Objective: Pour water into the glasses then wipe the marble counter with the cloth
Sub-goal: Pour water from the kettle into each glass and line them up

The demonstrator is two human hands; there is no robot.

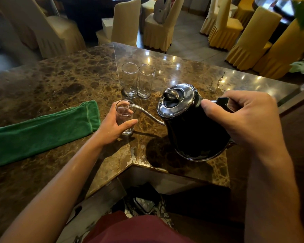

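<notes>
My left hand (112, 125) gripping glass (125, 118) on surface (60, 81), right hand (244, 118) holding tilted kettle (191, 130), spout (144, 111) over rim.

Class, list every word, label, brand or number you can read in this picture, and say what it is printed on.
None can be read.
Kettle: no lettering shows on its lid or body.
Glasses: plain.
Cloth: no tag text visible.
White box behind the counter: too blurred to tell.
</notes>
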